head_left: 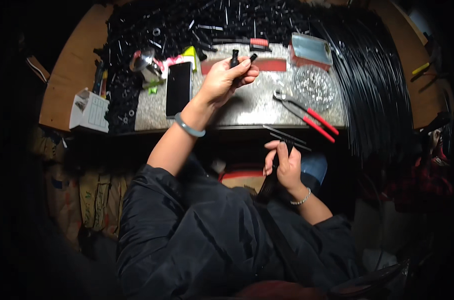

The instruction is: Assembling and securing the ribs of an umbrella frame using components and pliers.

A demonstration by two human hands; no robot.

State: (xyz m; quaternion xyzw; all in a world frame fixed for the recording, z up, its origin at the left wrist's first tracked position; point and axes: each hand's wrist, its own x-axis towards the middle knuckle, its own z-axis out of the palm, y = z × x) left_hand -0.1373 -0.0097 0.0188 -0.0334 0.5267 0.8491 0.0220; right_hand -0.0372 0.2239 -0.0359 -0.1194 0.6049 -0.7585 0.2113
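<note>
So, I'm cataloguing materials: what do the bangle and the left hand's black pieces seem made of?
Black pieces: probably plastic or rubber, uniformly dark with slight sheen; painted metal possible. Bangle: perhaps stone or glass, smooth and cloudy blue-grey; plastic possible.

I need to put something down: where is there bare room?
Along the near edge of the pale slab, between phone and red-handled pliers, though the left arm crosses beside the phone. Crowded: behind, with heaped black parts; right, with the clear bowl and black strips.

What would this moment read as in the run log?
left hand: holding small black parts over worktop | right hand: holding thin strips in front of worktop | red-handled pliers: on worktop, unheld
</note>
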